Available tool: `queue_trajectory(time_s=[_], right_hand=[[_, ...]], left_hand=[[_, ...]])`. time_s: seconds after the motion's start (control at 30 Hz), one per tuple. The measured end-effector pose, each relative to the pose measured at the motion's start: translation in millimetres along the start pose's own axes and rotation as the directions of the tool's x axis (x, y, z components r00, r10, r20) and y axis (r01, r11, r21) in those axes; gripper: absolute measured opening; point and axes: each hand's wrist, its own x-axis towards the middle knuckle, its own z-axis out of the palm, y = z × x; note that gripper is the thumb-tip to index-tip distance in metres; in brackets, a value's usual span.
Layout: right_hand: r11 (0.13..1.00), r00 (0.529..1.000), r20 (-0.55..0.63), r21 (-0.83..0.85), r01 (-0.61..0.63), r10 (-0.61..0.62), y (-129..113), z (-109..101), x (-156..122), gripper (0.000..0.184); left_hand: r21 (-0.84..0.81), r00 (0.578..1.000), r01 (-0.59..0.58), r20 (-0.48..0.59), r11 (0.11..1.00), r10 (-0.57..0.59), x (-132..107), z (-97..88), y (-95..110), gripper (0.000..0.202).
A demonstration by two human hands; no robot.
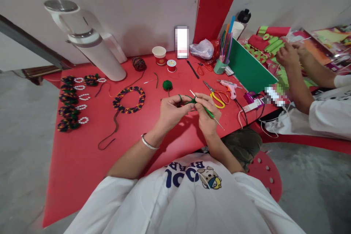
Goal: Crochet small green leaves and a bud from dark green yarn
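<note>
My right hand (205, 111) is closed around a crochet hook (210, 113) with a green grip and metal ends. Close beside it, my left hand (174, 111) pinches green yarn (186, 98), which also loops around a raised finger. A small piece of green yarn work sits at the hook between both hands, partly covered by fingers. Just beyond them lies a ball of green yarn (167, 85). To the left rests a multicoloured crocheted ring (114, 105) with a loose brown tail.
Yellow-and-red-handled scissors (218, 99) and a pink glue gun (229, 87) lie right of my hands. A large white flask (106, 60) stands back left, near crocheted pieces with bead loops (68, 97). A green board (251, 65) separates a co-worker's hands (289, 55).
</note>
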Motion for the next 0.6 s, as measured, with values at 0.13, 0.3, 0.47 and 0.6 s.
queue_trajectory(time_s=[0.13, 0.3, 0.47, 0.6], right_hand=[[0.994, 0.998, -0.046, 0.099, -0.040, 0.045, -0.2, 2.6, -0.3, 0.009], [0.994, 0.997, -0.061, 0.100, -0.044, 0.050, 9.8, -1.7, 0.4, 0.011], [0.994, 0.995, -0.085, 0.099, -0.044, 0.053, 16.0, -2.0, -1.0, 0.011], [0.993, 0.993, -0.091, 0.094, -0.065, 0.074, 14.4, -0.1, -1.9, 0.015]], left_hand=[[-0.097, 0.995, 0.090, 0.061, 0.991, -0.085, 2.0, -2.6, -1.4, 0.027], [0.008, 0.999, 0.018, 0.029, 1.000, -0.018, 3.1, -3.7, -3.7, 0.027], [-0.033, 1.000, -0.006, 0.008, 0.999, 0.006, 3.8, -3.0, -2.9, 0.031], [-0.206, 0.992, 0.098, 0.097, 0.974, -0.079, 6.5, -2.2, -5.4, 0.056]])
